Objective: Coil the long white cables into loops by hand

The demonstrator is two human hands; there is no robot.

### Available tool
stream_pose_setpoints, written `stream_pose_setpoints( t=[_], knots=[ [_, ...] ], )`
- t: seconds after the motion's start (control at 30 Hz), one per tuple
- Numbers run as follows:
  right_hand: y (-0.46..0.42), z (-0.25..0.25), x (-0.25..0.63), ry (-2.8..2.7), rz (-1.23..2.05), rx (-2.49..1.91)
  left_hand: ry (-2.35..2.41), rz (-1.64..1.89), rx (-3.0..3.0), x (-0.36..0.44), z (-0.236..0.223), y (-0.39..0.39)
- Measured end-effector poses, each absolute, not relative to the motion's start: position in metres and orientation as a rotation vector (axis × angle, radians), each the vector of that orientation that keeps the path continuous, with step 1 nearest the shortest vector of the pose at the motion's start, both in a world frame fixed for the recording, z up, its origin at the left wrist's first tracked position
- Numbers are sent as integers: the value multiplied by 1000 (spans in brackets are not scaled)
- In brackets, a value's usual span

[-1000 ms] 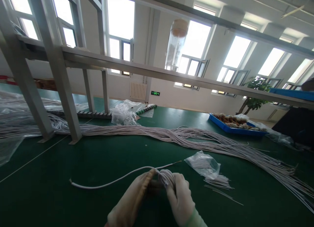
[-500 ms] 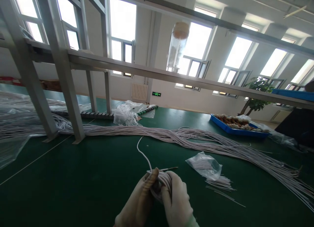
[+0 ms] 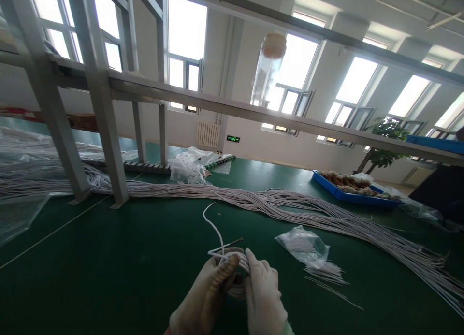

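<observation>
A small coil of white cable (image 3: 236, 291) is held between my two gloved hands at the lower middle of the head view. My left hand (image 3: 208, 294) closes round its left side, thumb pressed over the top turns. Against the right side of the coil rests my right hand (image 3: 266, 294), its fingers rather straight and held together, with the thumb side at the coil. One free cable end (image 3: 216, 228) curves up and away over the table. Another end, with thin bare strands (image 3: 235, 241), sticks out to the right above the coil.
Across the green table (image 3: 145, 257) runs a long bundle of grey-white cables (image 3: 232, 194). To the right lie a clear plastic bag (image 3: 304, 245) and short cut pieces (image 3: 329, 272). Behind are a blue tray (image 3: 337, 192) and crumpled plastic (image 3: 188, 166). A metal shelf frame (image 3: 103, 103) stands left.
My right fingers have straightened along the coil. The bare-stranded end has shifted left and tilts upward more, and my left thumb lies further right over the turns. The view has turned slightly.
</observation>
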State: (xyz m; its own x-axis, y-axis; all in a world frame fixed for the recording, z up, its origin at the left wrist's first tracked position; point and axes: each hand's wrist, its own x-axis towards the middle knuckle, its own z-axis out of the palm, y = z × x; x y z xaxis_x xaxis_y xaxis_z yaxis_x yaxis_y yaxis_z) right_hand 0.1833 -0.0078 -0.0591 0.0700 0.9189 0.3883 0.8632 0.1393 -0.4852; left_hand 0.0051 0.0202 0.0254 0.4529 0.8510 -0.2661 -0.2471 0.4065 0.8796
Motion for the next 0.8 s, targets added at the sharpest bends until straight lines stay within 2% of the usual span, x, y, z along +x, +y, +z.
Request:
stream_pose_setpoints(
  t=[0.17, 0.3, 0.4, 0.5, 0.67, 0.8],
  knots=[
    [-19, -40, 167, -1480, 570, -1494, 842, 765, 905, 3, 11, 22],
    [-19, -28, 158, -1391, 784, -1408, 821, 796, 944, -1, -13, 28],
    [-18, -26, 155, -1395, 846, -1414, 839, 763, 912, 0, -16, 32],
    [-17, -30, 154, -1364, 857, -1458, 910, 774, 845, 7, -1, 29],
    [-14, -34, 149, -1277, 769, -1493, 834, 845, 890, 16, 33, 16],
    [-16, -34, 143, -1270, 703, -1513, 781, 823, 901, 16, 36, 13]
  ],
)
